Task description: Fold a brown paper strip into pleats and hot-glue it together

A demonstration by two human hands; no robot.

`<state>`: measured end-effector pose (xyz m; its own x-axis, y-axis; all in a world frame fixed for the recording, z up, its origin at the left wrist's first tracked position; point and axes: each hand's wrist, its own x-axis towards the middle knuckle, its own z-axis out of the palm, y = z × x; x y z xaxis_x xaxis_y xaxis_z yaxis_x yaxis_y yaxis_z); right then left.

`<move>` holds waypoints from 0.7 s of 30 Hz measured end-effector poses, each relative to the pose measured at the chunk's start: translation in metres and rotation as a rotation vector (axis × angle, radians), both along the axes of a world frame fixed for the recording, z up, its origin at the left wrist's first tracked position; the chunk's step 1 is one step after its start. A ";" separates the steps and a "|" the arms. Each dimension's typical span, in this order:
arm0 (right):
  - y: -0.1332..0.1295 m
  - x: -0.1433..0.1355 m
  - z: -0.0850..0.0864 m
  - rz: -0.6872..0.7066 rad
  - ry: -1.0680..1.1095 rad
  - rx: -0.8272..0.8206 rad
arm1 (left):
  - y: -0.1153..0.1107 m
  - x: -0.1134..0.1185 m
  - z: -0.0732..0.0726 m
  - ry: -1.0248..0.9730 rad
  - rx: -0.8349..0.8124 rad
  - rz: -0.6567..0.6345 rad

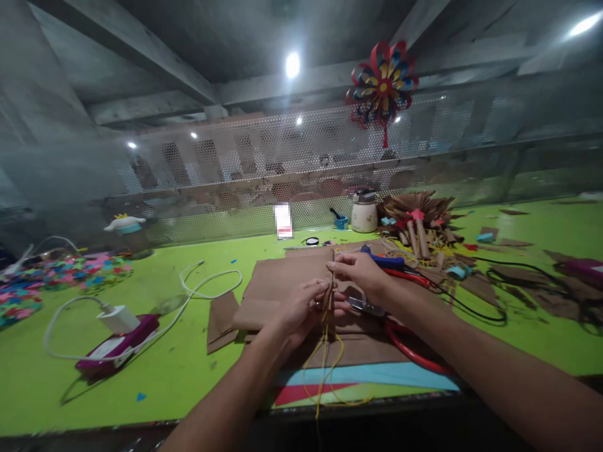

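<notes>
My left hand point(301, 309) is closed on the lower part of a narrow folded strip of brown paper point(331, 285), held upright over a stack of paper. At the strip's upper end, my right hand point(360, 273) pinches it between thumb and fingertips. Thin yellow string point(325, 348) hangs in loops below the strip and over the near table edge. Under my right hand and wrist are red-handled scissors point(365, 306); whether any finger touches them I cannot tell. Brown paper sheets point(282, 279) lie beneath both hands.
A blue-handled tool point(384, 258) lies beyond my right wrist. A purple power strip point(117, 348) with a white cable point(207, 292) sits left. At the back stand a jar point(364, 213) and a pleated brown paper bundle point(419, 216). Paper scraps point(475, 285) and a black cord point(494, 317) lie right.
</notes>
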<state>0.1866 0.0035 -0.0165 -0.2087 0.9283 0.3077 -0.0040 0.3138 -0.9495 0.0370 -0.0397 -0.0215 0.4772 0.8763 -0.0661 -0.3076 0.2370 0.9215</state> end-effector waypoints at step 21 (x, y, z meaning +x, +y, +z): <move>0.044 0.102 0.025 -0.472 -0.815 0.254 | 0.013 -0.022 0.025 -0.154 -0.074 0.333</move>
<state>0.2884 0.0472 0.0080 -0.0702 0.8969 0.4366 0.8026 0.3107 -0.5092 0.0153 -0.0264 0.0035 0.1758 0.9808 -0.0842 -0.5131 0.1643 0.8424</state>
